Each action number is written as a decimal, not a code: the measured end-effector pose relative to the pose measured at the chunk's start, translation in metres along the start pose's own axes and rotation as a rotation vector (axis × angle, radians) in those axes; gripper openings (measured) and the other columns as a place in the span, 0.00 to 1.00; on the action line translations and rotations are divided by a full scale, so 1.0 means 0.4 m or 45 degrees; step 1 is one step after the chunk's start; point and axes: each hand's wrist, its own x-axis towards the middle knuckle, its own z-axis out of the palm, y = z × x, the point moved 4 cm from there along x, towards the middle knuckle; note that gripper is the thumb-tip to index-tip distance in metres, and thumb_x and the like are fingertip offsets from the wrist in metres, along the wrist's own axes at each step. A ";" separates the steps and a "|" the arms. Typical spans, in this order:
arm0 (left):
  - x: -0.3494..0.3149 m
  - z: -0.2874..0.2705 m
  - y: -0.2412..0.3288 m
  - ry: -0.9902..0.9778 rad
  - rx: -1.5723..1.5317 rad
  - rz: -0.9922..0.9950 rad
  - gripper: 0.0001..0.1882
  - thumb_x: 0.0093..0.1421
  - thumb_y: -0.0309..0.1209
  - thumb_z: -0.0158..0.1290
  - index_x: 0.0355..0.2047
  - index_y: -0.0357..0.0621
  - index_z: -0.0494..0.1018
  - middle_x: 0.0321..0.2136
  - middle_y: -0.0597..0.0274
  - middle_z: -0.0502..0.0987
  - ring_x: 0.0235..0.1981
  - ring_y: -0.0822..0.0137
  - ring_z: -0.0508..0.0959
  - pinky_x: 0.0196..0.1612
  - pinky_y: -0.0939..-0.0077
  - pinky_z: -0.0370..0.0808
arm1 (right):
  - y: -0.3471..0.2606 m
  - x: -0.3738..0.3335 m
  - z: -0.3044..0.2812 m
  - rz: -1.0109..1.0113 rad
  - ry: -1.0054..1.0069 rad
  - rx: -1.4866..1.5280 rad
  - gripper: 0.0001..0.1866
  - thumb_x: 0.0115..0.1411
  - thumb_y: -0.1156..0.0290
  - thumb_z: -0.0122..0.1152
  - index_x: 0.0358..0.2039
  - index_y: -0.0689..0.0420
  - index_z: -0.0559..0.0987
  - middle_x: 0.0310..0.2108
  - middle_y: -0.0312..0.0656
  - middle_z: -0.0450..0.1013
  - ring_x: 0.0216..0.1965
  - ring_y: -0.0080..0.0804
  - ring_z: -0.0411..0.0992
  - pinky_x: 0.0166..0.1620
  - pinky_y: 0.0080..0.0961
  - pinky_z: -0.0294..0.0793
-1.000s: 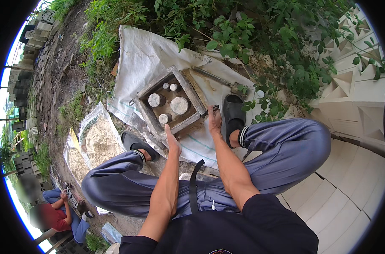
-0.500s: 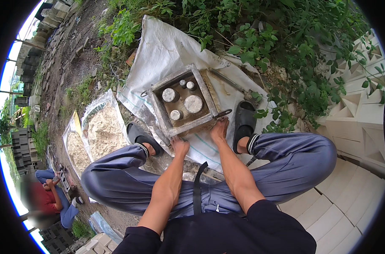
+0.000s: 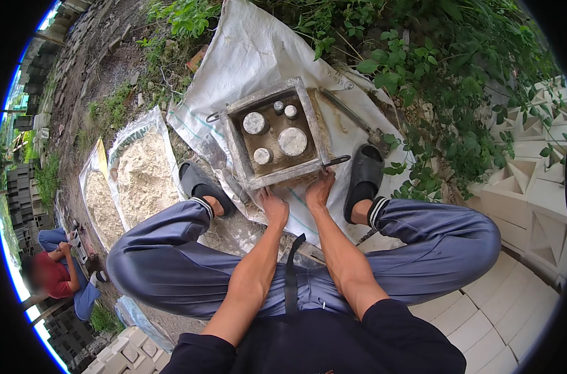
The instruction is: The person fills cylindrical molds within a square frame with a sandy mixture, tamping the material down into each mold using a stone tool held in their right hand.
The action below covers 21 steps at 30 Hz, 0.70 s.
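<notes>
A square grey mould frame (image 3: 237, 153) with metal loop handles lies on a white woven sack (image 3: 252, 50). Inside it stand several round plugs of different sizes, the largest a pale disc-topped one (image 3: 292, 142), surrounded by brownish material. My left hand (image 3: 275, 207) reaches to the frame's near side, its fingers stretched toward the lower edge. Close to the near right corner, beside the handle (image 3: 339, 160), my right hand (image 3: 319, 189) rests its outstretched fingertips against the side. Neither hand visibly lifts anything; the outermost fingertips are partly hidden by the frame's edge.
Sacks of pale powder (image 3: 145, 168) lie open at the left. A long metal tool (image 3: 352, 115) rests right of the mould. Green plants (image 3: 414, 68) hang over the far right, and pale patterned blocks (image 3: 526, 181) are stacked at right. Another person (image 3: 62, 274) sits at far left.
My left hand has shifted rightward along the frame's near side, closer to my right hand, and its fingers have straightened. The view has tilted slightly, so the mould appears higher.
</notes>
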 end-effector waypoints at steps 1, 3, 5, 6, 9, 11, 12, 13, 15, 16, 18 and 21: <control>0.005 0.010 -0.005 -0.002 -0.017 0.006 0.37 0.44 0.26 0.48 0.55 0.18 0.56 0.58 0.32 0.57 0.62 0.43 0.53 0.65 0.53 0.48 | 0.003 0.002 0.006 -0.017 0.055 0.019 0.21 0.50 0.81 0.48 0.47 0.72 0.68 0.49 0.60 0.60 0.51 0.53 0.60 0.55 0.40 0.59; 0.000 0.024 -0.015 0.021 -0.078 0.011 0.37 0.43 0.25 0.48 0.55 0.19 0.56 0.58 0.33 0.57 0.62 0.43 0.54 0.65 0.54 0.49 | 0.010 -0.010 0.033 0.089 0.086 0.229 0.24 0.49 0.83 0.47 0.50 0.72 0.66 0.50 0.59 0.59 0.53 0.55 0.59 0.57 0.41 0.58; 0.000 0.039 -0.021 0.041 -0.135 0.020 0.37 0.43 0.24 0.49 0.55 0.20 0.56 0.59 0.33 0.57 0.62 0.43 0.54 0.65 0.55 0.49 | 0.021 -0.028 0.051 0.200 0.118 0.441 0.27 0.47 0.85 0.47 0.52 0.71 0.64 0.51 0.58 0.59 0.54 0.57 0.57 0.59 0.41 0.56; -0.003 0.042 -0.016 0.073 -0.204 0.035 0.36 0.43 0.23 0.49 0.55 0.21 0.57 0.58 0.33 0.58 0.61 0.43 0.56 0.65 0.56 0.51 | 0.006 -0.041 0.057 0.025 0.059 0.356 0.28 0.47 0.85 0.47 0.53 0.70 0.64 0.52 0.59 0.59 0.55 0.57 0.57 0.60 0.43 0.55; 0.003 0.039 -0.013 0.089 -0.350 0.077 0.34 0.44 0.22 0.49 0.55 0.22 0.58 0.56 0.33 0.60 0.60 0.42 0.58 0.64 0.57 0.53 | -0.022 -0.069 0.102 -0.204 -0.097 0.249 0.29 0.46 0.84 0.49 0.53 0.69 0.64 0.53 0.60 0.60 0.55 0.58 0.57 0.60 0.45 0.54; 0.009 0.036 0.001 0.064 -0.435 0.114 0.33 0.45 0.21 0.48 0.54 0.23 0.59 0.55 0.32 0.62 0.59 0.41 0.60 0.64 0.58 0.55 | -0.001 -0.082 0.113 -0.253 -0.182 0.220 0.29 0.46 0.83 0.50 0.53 0.68 0.65 0.54 0.61 0.60 0.56 0.58 0.56 0.60 0.46 0.54; 0.014 0.036 -0.012 0.001 -0.516 0.123 0.32 0.46 0.22 0.48 0.53 0.23 0.60 0.53 0.32 0.63 0.57 0.40 0.61 0.63 0.56 0.55 | -0.008 -0.092 0.105 -0.260 -0.103 0.222 0.29 0.46 0.83 0.50 0.53 0.69 0.65 0.53 0.60 0.60 0.55 0.59 0.57 0.60 0.47 0.55; 0.018 0.034 -0.025 -0.062 -0.597 0.129 0.30 0.46 0.22 0.48 0.53 0.23 0.60 0.52 0.32 0.65 0.55 0.39 0.62 0.62 0.54 0.56 | -0.031 -0.098 0.089 -0.266 -0.027 0.225 0.28 0.47 0.83 0.50 0.52 0.69 0.65 0.52 0.60 0.60 0.55 0.59 0.57 0.59 0.47 0.55; 0.014 0.019 -0.061 0.157 -0.539 -0.026 0.30 0.46 0.22 0.48 0.52 0.23 0.61 0.51 0.32 0.65 0.54 0.38 0.63 0.61 0.54 0.57 | -0.078 -0.087 0.029 -0.086 0.051 0.261 0.27 0.47 0.83 0.49 0.52 0.70 0.65 0.52 0.60 0.60 0.54 0.59 0.57 0.59 0.47 0.56; 0.011 0.014 -0.062 0.347 -0.502 -0.149 0.29 0.46 0.22 0.48 0.52 0.23 0.61 0.51 0.32 0.65 0.53 0.38 0.63 0.60 0.53 0.57 | -0.078 -0.068 -0.015 0.105 0.168 0.267 0.26 0.48 0.83 0.49 0.51 0.70 0.64 0.51 0.59 0.59 0.54 0.60 0.57 0.59 0.47 0.56; 0.015 0.015 -0.047 0.318 -0.462 -0.122 0.29 0.47 0.22 0.48 0.51 0.23 0.62 0.51 0.32 0.66 0.53 0.37 0.63 0.60 0.53 0.57 | -0.015 -0.035 0.007 0.103 0.173 0.176 0.25 0.49 0.83 0.49 0.51 0.70 0.64 0.50 0.59 0.59 0.53 0.60 0.58 0.58 0.47 0.56; 0.046 0.007 -0.038 0.334 -0.524 -0.054 0.27 0.46 0.22 0.48 0.50 0.25 0.65 0.51 0.33 0.66 0.54 0.37 0.63 0.61 0.54 0.56 | -0.010 -0.034 0.046 0.093 0.158 0.154 0.23 0.52 0.81 0.50 0.51 0.69 0.65 0.50 0.60 0.59 0.54 0.60 0.57 0.58 0.46 0.56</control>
